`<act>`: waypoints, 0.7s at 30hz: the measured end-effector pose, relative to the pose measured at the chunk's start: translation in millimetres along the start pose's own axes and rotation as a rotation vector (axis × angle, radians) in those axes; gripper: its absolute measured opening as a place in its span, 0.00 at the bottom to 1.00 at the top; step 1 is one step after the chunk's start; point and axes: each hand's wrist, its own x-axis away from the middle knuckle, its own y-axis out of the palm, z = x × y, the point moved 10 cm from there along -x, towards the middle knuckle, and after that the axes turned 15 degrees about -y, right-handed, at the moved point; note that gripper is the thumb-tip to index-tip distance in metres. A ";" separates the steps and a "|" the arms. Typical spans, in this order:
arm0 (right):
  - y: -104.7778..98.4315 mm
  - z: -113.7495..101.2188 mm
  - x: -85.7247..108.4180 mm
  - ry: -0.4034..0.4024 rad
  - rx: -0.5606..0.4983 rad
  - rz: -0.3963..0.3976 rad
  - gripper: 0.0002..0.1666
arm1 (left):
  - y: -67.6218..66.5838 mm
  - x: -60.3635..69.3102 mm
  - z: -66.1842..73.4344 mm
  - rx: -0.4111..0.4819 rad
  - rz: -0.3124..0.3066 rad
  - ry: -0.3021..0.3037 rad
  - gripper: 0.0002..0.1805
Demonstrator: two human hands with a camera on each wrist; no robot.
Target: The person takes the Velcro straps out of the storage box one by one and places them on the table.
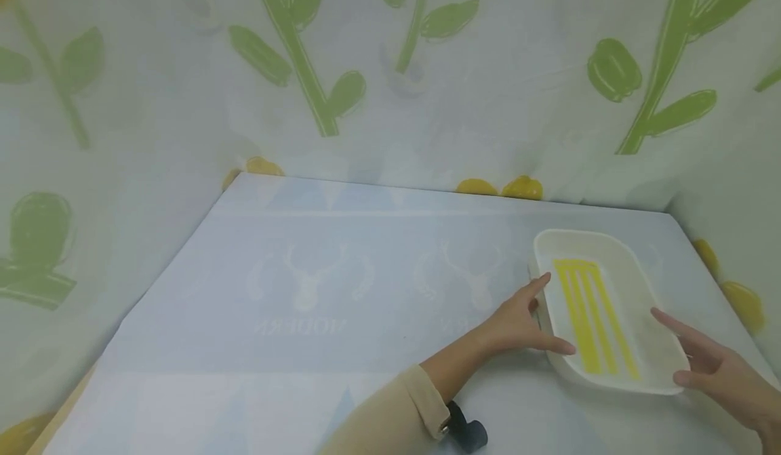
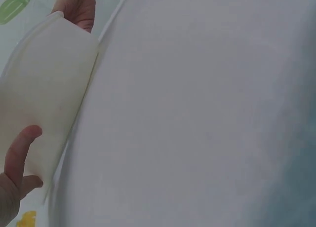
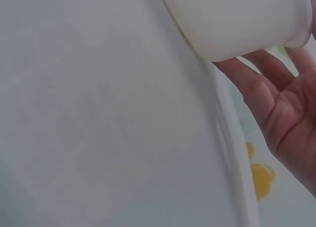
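Observation:
A white oblong tray [image 1: 634,292] with rounded corners and a raised rim is at the right of the table. Long yellow stripes [image 1: 582,319] run along its floor; whether they are printed or loose strips I cannot tell. My left hand [image 1: 518,323] grips the tray's left side, thumb over the rim. On the right side my right hand [image 1: 714,367] holds the rim near the front corner. In the left wrist view, fingers of the left hand [image 2: 15,172] meet the outer wall. The right wrist view has the right hand [image 3: 286,103] with fingers partly hidden behind the tray [image 3: 247,19].
The table [image 1: 183,272] wears a pale blue and white cover with faint deer-head prints. Behind and beside it hangs white cloth [image 1: 488,116] with green leaves and yellow flowers. A black band with a small device [image 1: 466,431] sits by the left sleeve.

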 end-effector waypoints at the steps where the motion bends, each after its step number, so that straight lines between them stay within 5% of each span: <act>1: 1.0 0.0 -0.8 -0.001 -0.038 0.004 0.47 | -0.4 0.6 -1.0 0.010 -0.007 0.001 0.56; 12: 13.1 -7.4 -10.9 -0.049 -0.287 0.016 0.46 | -9.2 7.7 -8.7 0.054 -0.009 0.007 0.56; 21: 10.1 -5.4 -15.2 -0.049 -0.254 0.117 0.42 | -15.6 11.0 -13.5 0.065 0.001 0.013 0.56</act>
